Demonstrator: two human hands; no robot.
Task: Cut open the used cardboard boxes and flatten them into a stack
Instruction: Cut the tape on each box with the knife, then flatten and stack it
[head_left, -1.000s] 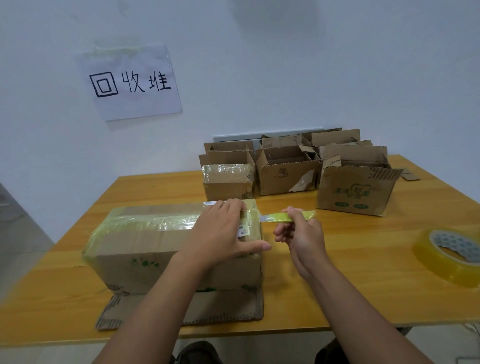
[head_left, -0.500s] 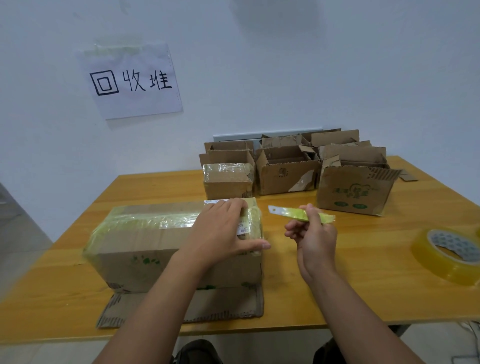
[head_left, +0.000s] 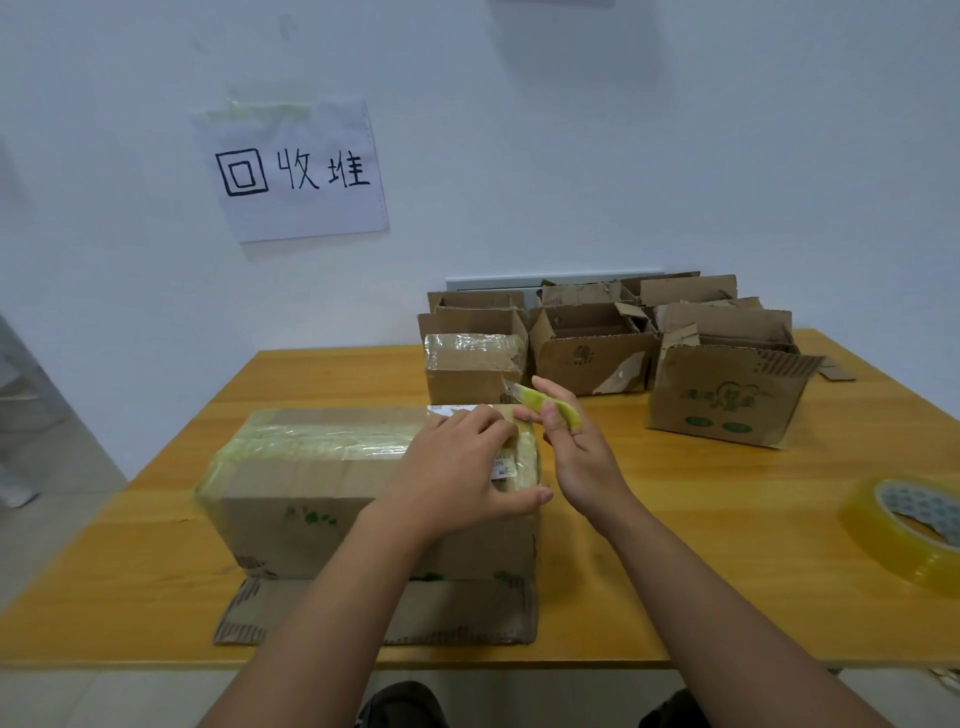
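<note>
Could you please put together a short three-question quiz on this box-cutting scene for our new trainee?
1. True or false: the left hand rests on top of the taped cardboard box.
2. What does the right hand hold? A) a roll of tape B) a green utility knife C) a marker
3. Fill in: the taped box stands on a ______ piece of cardboard on the wooden table.

Key: 1 true; 2 B; 3 flattened. The tape roll lies untouched near the table's right edge.
</note>
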